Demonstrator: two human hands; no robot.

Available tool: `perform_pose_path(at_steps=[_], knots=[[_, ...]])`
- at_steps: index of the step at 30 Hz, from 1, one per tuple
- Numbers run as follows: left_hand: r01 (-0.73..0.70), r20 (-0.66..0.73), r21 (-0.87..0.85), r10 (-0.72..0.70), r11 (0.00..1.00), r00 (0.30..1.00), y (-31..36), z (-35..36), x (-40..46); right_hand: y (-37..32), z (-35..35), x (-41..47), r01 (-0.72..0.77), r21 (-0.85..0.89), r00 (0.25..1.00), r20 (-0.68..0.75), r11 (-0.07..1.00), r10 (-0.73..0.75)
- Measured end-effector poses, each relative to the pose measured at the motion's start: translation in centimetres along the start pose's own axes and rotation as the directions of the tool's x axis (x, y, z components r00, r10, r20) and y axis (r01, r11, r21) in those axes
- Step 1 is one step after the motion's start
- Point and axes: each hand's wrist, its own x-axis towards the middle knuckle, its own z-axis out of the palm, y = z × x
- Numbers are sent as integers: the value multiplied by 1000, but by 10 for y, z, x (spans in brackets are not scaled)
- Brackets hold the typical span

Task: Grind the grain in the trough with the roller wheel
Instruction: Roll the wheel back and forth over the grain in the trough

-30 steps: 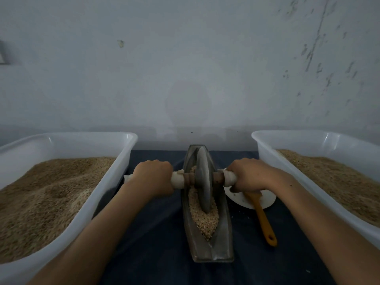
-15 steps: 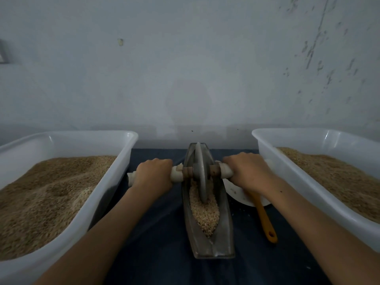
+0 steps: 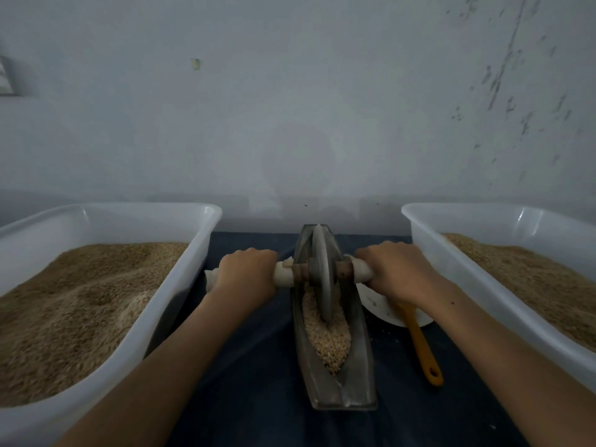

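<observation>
We are in the grinding stroke itself: our left hand (image 3: 246, 275) is wrapped around the left end of the axle handle and our right hand (image 3: 395, 273) around the right end, both grasping it firmly, with the roller wheel (image 3: 322, 272) standing upright on its edge in the metal trough (image 3: 361, 359). The wheel sits toward the far end of the trough, its rim bedded in the grain (image 3: 329, 337), which lies heaped in the middle and near part of the channel and looks coarse, so we judge the grinding far from done. The trough lies on the dark tabletop (image 3: 251, 382) between two white tubs of grain. Next we would draw the wheel toward us through the heap, pressing evenly on both ends so that it stays upright and no grain spills over the sides.
</observation>
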Motion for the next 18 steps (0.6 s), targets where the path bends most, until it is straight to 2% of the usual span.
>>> perform_pose_path(at_steps=[3,6,8,10,14,16,18], knots=[[16,-91,-28,-19,999,996,1,4,-1,-2,7,0,-17,-21,993,-118,1000,15],[14,-60,-36,-16,999,998,0,2,-2,-1,6,0,-5,-17,992,-124,1000,3],[6,1,-19,-6,1000,1000,0,-1,-1,0,1,0,12,-15,999,-43,1000,-12],[-11,69,2,11,1000,998,-1,-5,-1,3,-6,1,17,26,994,106,1000,-20],[-47,181,21,43,999,982,0,-14,0,6,-14,1,-13,116,944,330,993,-26],[-55,187,35,48,998,981,1,-16,0,8,-14,0,-47,148,924,382,988,-14],[-49,168,46,40,998,985,2,-15,0,7,-12,0,-49,143,937,350,989,-4]])
